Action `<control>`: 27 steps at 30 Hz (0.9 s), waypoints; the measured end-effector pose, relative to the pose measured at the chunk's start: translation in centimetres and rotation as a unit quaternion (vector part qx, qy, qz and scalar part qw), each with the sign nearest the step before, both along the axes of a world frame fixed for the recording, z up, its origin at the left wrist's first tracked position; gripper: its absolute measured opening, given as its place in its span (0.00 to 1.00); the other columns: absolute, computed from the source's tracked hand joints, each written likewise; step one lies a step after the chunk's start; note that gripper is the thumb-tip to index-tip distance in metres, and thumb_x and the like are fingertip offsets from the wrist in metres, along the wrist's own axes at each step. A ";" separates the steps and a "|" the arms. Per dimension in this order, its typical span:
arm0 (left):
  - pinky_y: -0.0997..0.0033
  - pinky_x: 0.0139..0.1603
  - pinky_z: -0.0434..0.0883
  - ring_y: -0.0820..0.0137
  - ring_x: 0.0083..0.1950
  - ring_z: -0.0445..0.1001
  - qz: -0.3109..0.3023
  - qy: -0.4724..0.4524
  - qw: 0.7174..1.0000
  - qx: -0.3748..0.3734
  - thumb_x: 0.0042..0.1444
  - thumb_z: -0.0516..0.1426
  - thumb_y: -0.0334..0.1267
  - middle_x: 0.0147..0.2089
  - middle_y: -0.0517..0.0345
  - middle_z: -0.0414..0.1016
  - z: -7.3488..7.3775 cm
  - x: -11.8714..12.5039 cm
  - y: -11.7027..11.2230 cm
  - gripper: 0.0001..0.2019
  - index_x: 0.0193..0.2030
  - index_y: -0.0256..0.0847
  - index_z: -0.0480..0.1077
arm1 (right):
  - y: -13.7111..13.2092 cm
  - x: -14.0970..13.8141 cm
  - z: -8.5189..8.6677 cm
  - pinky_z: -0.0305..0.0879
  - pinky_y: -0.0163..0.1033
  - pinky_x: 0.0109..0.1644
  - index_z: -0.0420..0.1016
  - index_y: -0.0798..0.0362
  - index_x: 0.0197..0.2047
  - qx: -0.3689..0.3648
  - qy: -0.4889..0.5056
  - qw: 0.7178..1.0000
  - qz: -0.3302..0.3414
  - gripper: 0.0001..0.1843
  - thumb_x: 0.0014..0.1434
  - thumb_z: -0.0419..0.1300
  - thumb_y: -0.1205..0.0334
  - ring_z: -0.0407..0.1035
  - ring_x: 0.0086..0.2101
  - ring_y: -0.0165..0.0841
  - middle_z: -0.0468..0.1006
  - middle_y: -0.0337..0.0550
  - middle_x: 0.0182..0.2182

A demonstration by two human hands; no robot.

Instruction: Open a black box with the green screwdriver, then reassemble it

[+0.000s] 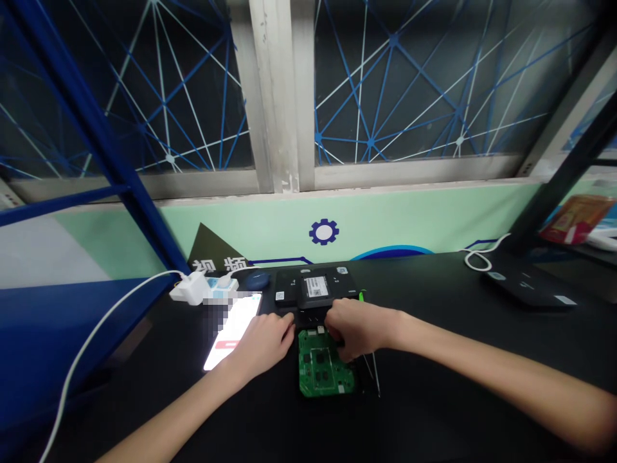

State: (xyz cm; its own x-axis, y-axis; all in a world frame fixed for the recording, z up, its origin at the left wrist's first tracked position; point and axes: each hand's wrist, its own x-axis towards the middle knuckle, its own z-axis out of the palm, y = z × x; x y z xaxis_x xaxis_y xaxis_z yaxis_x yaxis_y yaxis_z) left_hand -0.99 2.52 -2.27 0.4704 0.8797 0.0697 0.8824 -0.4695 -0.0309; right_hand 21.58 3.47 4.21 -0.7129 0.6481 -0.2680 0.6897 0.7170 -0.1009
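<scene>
My left hand lies on the black table between a lit phone and a green circuit board, fingers loosely bent and thumb slightly apart. Nothing shows in it. Over the upper right part of the circuit board is my right hand, its fingers closed. What they hold, if anything, is hidden. Thin metal rods lie on the table right of the board, and a bright green tip shows behind my right hand. Beyond the board, a black device with a white label lies flat.
The lit phone is left of my left hand. Behind it are a white charger with a cable and a dark blue mouse. Another black device lies at the right, near a white cable. A blue post rises at left.
</scene>
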 end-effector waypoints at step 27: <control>0.68 0.25 0.49 0.65 0.26 0.73 0.025 -0.043 0.999 0.001 0.70 0.41 0.40 0.23 0.57 0.69 0.3 -0.1 -0.3 0.18 0.32 0.41 0.65 | 0.2 5.0 -3.7 0.57 0.30 0.25 0.74 0.57 0.32 -0.123 0.480 0.862 -0.105 0.08 0.53 0.65 0.61 0.58 0.21 0.23 0.65 0.32 0.21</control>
